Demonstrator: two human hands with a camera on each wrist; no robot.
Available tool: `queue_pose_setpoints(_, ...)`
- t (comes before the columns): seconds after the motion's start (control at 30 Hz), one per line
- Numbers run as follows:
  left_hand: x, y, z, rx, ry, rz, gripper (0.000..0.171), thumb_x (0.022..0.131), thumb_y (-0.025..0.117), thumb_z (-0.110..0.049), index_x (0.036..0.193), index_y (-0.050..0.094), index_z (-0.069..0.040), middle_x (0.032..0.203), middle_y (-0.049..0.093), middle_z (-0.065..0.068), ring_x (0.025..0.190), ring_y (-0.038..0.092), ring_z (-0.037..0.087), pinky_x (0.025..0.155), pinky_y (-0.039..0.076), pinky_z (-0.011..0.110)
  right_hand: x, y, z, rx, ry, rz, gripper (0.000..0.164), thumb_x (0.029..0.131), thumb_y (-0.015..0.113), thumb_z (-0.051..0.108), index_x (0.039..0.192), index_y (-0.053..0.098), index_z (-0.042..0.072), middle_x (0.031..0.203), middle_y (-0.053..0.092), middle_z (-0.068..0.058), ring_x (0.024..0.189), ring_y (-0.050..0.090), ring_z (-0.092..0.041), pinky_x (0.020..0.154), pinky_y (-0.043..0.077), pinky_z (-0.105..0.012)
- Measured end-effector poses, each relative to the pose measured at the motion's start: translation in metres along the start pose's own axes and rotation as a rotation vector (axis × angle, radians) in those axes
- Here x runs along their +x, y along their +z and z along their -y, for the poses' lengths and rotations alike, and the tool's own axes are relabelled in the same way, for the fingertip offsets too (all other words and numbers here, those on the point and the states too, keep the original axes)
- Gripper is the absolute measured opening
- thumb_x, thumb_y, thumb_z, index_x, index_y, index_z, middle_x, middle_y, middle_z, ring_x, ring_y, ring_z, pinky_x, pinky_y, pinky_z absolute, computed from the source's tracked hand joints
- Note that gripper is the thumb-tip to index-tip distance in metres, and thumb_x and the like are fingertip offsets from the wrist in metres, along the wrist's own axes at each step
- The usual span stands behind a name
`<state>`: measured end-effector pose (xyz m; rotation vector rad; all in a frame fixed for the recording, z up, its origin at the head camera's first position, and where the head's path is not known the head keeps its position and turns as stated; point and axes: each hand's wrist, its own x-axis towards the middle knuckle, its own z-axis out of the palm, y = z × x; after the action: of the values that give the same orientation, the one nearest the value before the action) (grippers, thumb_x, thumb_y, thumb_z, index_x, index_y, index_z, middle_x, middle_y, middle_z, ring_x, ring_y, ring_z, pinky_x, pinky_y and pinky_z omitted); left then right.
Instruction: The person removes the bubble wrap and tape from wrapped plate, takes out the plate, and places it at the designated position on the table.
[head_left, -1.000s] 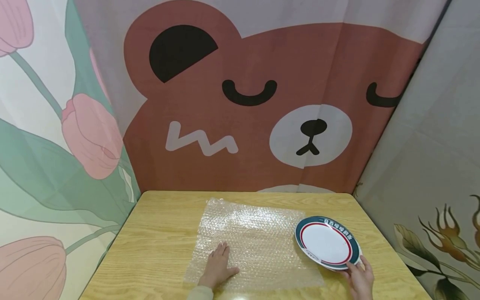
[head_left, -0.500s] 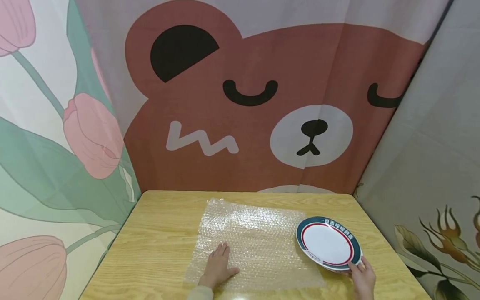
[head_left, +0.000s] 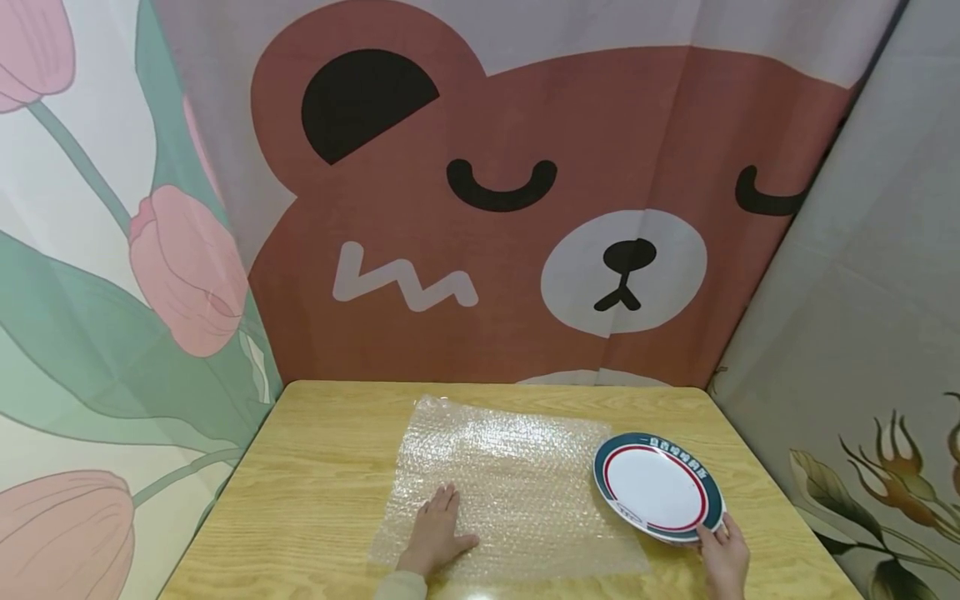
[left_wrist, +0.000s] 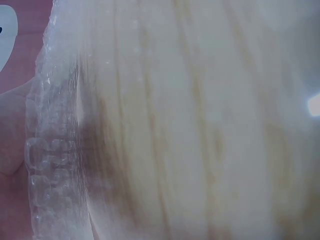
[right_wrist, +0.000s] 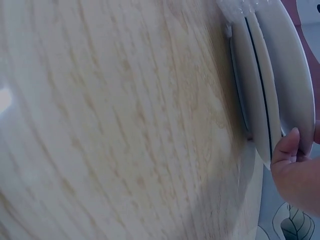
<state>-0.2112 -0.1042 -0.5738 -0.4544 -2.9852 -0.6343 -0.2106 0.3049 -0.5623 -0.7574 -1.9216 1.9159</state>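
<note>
My left hand [head_left: 437, 533] lies with straight, slightly spread fingers on a sheet of bubble wrap [head_left: 517, 492]. In the left wrist view, part of that hand [left_wrist: 12, 140] shows beyond the edge of the bubble wrap [left_wrist: 55, 155]. To the right, my right hand [head_left: 723, 554] pinches the near right rim of a white plate [head_left: 656, 487] with a dark blue border and a red ring. The right wrist view shows this top plate [right_wrist: 292, 75] tilted apart from other plates [right_wrist: 257, 95] stacked below it, with the right hand's thumb [right_wrist: 288, 145] at its rim.
The wooden table [head_left: 300, 483] carries the wrap in its middle and the plates at its right, beside or over the wrap's right edge. A bear-printed cloth [head_left: 375, 333] hangs behind; patterned cloths [head_left: 810, 333] stand at both sides.
My right hand and the plate have shifted very slightly to the right since the earliest frame. My left hand has stayed put on the bubble wrap.
</note>
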Motion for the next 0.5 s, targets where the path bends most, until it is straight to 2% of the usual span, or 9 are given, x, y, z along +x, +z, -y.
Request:
queue_pose_setpoints(0.03,-0.0002,0.0002,0.0,-0.003,0.0,0.002,0.078,0.074,0.066,-0.044,0.124,0.043,0.011,0.132,0.038,0.025,0.122,0.032,0.04,0.095,0.03,0.054,-0.0006,0.0005,0.0007,-0.01,0.009,-0.007,0.068,0.086,0.047,0.003,0.14,0.007,-0.004,0.134,0.018,-0.034,0.116,0.043,-0.023,0.059,0.046,-0.008)
queue_pose_setpoints(0.07,-0.0004,0.0005,0.0001,-0.004,0.0,0.003,0.078,0.074,0.066,-0.044,0.124,0.043,0.011,0.132,0.038,0.025,0.122,0.032,0.04,0.095,0.029,0.054,-0.001,0.001,0.0017,-0.039,0.014,-0.015,0.067,0.086,0.047,0.002,0.14,0.007,-0.003,0.135,0.018,-0.033,0.121,0.035,-0.029,0.062,0.046,-0.009)
queue_pose_setpoints(0.1,-0.0004,0.0007,0.0004,-0.006,0.001,0.003,0.078,0.074,0.066,-0.044,0.124,0.042,0.011,0.132,0.038,0.025,0.122,0.032,0.04,0.095,0.029,0.054,-0.0016,0.0019,0.0029,-0.055,0.02,-0.024,0.066,0.086,0.046,0.002,0.14,0.007,-0.003,0.135,0.017,-0.033,0.123,0.026,-0.037,0.069,0.048,-0.014)
queue_pose_setpoints(0.13,-0.0003,0.0009,0.0006,-0.007,0.002,0.001,0.078,0.074,0.066,-0.044,0.124,0.042,0.011,0.132,0.037,0.026,0.122,0.032,0.04,0.095,0.029,0.054,-0.002,0.0025,0.0039,-0.076,0.022,-0.034,0.066,0.086,0.045,0.002,0.139,0.008,-0.004,0.135,0.017,-0.033,0.124,0.025,-0.038,0.077,0.048,-0.019)
queue_pose_setpoints(0.2,-0.0001,0.0013,0.001,-0.012,0.004,-0.003,0.078,0.074,0.066,-0.044,0.125,0.042,0.011,0.132,0.037,0.026,0.122,0.032,0.041,0.095,0.029,0.054,-0.0026,0.0035,0.0057,-0.129,0.014,-0.05,0.063,0.086,0.045,0.002,0.138,0.01,-0.005,0.135,0.018,-0.032,0.124,0.024,-0.04,0.089,0.041,-0.033)
queue_pose_setpoints(0.3,0.0006,0.0024,0.0023,-0.009,0.009,-0.014,0.078,0.074,0.066,-0.044,0.124,0.043,0.011,0.132,0.037,0.026,0.122,0.032,0.041,0.095,0.029,0.054,-0.0054,0.0034,0.008,-0.197,-0.035,-0.044,0.061,0.087,0.043,0.001,0.136,0.009,-0.009,0.133,0.017,-0.034,0.123,0.021,-0.043,0.096,0.027,-0.046)
queue_pose_setpoints(0.5,0.0016,0.003,0.0031,-0.003,0.007,-0.017,0.078,0.074,0.065,-0.045,0.124,0.043,0.011,0.132,0.037,0.026,0.122,0.032,0.04,0.095,0.029,0.054,-0.0092,0.0019,0.0085,-0.329,-0.117,-0.063,0.055,0.088,0.039,0.003,0.134,0.014,-0.012,0.13,0.022,-0.034,0.122,0.024,-0.044,0.099,0.024,-0.046)
